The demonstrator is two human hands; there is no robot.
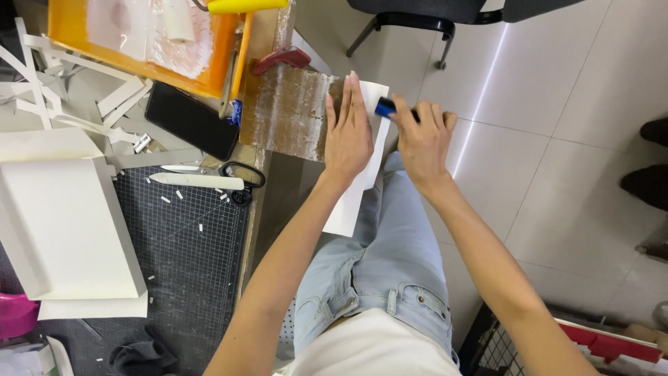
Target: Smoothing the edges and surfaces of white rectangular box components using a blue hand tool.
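Note:
My left hand [348,132] lies flat, fingers together, on a white sheet of card [355,202] that hangs off the table edge over my lap. It also rests beside a glossy brown board [289,111] that sticks out from the table. My right hand [423,139] is closed around a small blue tool [385,106], held at the right edge of the white sheet near its top corner. The tool's tip is hidden by my fingers.
On the table to the left lie a black phone [191,120], scissors [209,179] on a dark cutting mat [188,257], white foam boards [66,230], an orange tray [139,42] and a red clamp [282,58]. A chair base [407,24] stands ahead. Someone's dark shoes [650,181] are at the right.

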